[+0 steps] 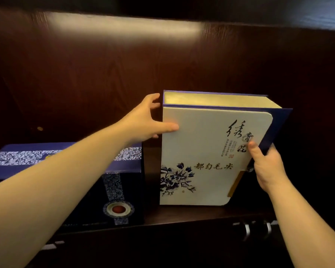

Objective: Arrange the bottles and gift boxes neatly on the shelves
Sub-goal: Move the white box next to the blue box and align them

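A white gift box [207, 151] with blue flowers, black calligraphy and a blue spine stands upright on the dark wooden shelf [182, 215]. My left hand [147, 120] grips its upper left edge, thumb on the front face and fingers behind. My right hand [267, 165] holds its right side, thumb on the front near the blue flap. To the left a dark blue gift box [108, 190] with a patterned band and a round red emblem sits on the same shelf, partly hidden by my left forearm.
The shelf has a dark wood back panel [124, 74] lit from above. Below the shelf edge are metal handles [257, 231] on a cabinet front. A narrow gap separates the two boxes. Open shelf space lies to the right of the white box.
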`<state>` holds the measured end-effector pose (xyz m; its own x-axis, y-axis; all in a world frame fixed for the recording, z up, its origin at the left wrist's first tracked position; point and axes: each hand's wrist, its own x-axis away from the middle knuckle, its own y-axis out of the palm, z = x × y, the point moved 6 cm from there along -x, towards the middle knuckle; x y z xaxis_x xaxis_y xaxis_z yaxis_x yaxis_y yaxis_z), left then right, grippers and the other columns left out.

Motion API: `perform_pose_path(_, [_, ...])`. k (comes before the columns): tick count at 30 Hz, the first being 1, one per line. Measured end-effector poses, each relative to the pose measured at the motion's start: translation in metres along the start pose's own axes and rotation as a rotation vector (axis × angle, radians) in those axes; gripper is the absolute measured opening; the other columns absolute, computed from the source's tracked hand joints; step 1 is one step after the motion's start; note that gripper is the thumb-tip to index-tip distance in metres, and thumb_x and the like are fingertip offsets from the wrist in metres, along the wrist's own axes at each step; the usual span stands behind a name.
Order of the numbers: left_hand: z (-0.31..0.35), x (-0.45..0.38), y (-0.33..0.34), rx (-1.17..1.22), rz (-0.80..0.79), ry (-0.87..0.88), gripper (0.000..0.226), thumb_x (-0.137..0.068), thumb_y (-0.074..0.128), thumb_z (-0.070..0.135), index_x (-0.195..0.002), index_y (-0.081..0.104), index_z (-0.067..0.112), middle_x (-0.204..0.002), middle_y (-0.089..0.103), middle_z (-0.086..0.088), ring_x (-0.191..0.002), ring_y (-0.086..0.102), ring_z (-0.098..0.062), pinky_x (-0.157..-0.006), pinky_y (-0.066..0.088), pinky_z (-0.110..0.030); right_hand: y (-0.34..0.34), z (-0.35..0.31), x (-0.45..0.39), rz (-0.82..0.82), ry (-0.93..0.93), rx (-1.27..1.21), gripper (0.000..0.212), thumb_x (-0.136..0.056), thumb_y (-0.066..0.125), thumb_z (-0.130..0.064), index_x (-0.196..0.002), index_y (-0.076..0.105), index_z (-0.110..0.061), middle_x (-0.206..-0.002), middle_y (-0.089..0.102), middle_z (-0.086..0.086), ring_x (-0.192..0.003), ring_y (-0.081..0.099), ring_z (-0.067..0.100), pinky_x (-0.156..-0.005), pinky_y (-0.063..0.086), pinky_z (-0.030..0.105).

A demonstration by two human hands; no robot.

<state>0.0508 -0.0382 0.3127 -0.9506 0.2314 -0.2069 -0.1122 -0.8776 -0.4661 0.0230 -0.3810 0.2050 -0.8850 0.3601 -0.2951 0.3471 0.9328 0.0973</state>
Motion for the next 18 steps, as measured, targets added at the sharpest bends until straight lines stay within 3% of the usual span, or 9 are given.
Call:
perform_pose_path(2, [-0.002,0.001,0.007,0.011,-0.04,0.021,0.115,-0.056,0.091,0.049,-0.151,0.03,0.033,-0.147,0.048,0.008,-0.119,0.057,-0.017,-0.091,0.056,-0.04,0.003,0.007,0.011,0.025,0.021,0.011,0.047,-0.073,0.075,-0.059,-0.115,0.058,-0.048,-0.114,0.073,-0.019,-0.103,0.07,0.0,-0.077,0.058,0.022])
perform_pose_path(4, [-0.007,0.001,0.013,0.06,-0.017,0.03,0.11,-0.059,0.093,0.042,-0.15,0.033,0.031,-0.139,0.053,0.007,-0.12,0.058,-0.016,-0.099,0.052,-0.045,0.004,0.012,0.021,0.059,0.035,0.011,0.05,-0.068,0.077,-0.067,-0.111,0.054,-0.055,-0.12,0.069,-0.018,-0.107,0.067,0.003,-0.08,0.056,0.024])
perform_pose_path(8, [-0.01,0.004,0.014,0.097,0.001,0.024,0.105,-0.052,0.094,0.044,-0.142,0.04,0.031,-0.132,0.054,0.008,-0.109,0.064,-0.014,-0.092,0.057,-0.046,0.0,0.015,0.029,0.119,0.044,0.007,0.059,-0.051,0.077,-0.083,-0.102,0.053,-0.063,-0.118,0.068,-0.021,-0.107,0.065,0.001,-0.077,0.053,0.023])
perform_pose_path(11, [-0.008,0.01,0.01,0.056,-0.003,0.048,0.101,-0.049,0.094,0.047,-0.135,0.043,0.032,-0.126,0.057,0.008,-0.104,0.067,-0.014,-0.085,0.06,-0.042,-0.003,0.018,0.031,0.137,0.053,-0.005,0.053,-0.061,0.079,-0.07,-0.108,0.058,-0.055,-0.115,0.073,-0.018,-0.107,0.069,0.006,-0.083,0.056,0.029])
perform_pose_path(15, [-0.007,0.022,0.004,0.066,0.001,0.065,0.089,-0.054,0.096,0.039,-0.127,0.045,0.033,-0.118,0.059,0.01,-0.091,0.071,-0.007,-0.067,0.06,-0.026,0.001,0.017,0.038,0.145,0.049,-0.023,0.053,-0.071,0.077,-0.06,-0.118,0.06,-0.044,-0.113,0.075,-0.019,-0.101,0.071,0.002,-0.076,0.057,0.021])
perform_pose_path(18, [-0.007,0.028,0.001,0.065,0.003,0.069,0.091,-0.053,0.096,0.04,-0.128,0.045,0.032,-0.118,0.058,0.01,-0.095,0.069,-0.013,-0.067,0.06,-0.024,0.003,0.017,0.041,0.161,0.057,-0.06,0.037,-0.09,0.071,-0.044,-0.124,0.059,-0.035,-0.108,0.076,-0.021,-0.096,0.071,-0.001,-0.069,0.056,0.015])
